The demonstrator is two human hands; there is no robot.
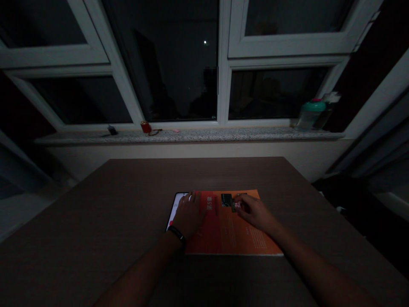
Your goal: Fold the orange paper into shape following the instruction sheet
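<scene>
Head camera view shows two bare hands at work over a wooden table (128, 204) in a dim room. The left hand (189, 216) lies flat and open, palm down, with its fingers pointing to the far side; it covers part of a phone (173, 212) with lit screen and also the left part of an orange-red book (238, 243). On this left wrist there is a black band (177, 233). The right hand (255, 212) is at the far right part of the book, with the thumb and fingers bent together around a small pinkish piece (237, 205); I cannot tell if the fingers really grip it, or if it is only printed on the cover. Just to the left of these fingers, a small dark picture (226, 200) is seen on the book. The book lies flat in the middle of the table, and the phone is at its left side, partly hidden by the left hand. Beyond the far edge of the table runs a speckled stone sill (207, 135). On its left part stand a small dark object (111, 130) and a small red container (145, 127), with a thin loop (155, 132) just to the right of it. At the far right of the sill is a clear bottle with a teal lid (309, 114), and above the sill rises a white window frame (224, 64) with dark glass.
</scene>
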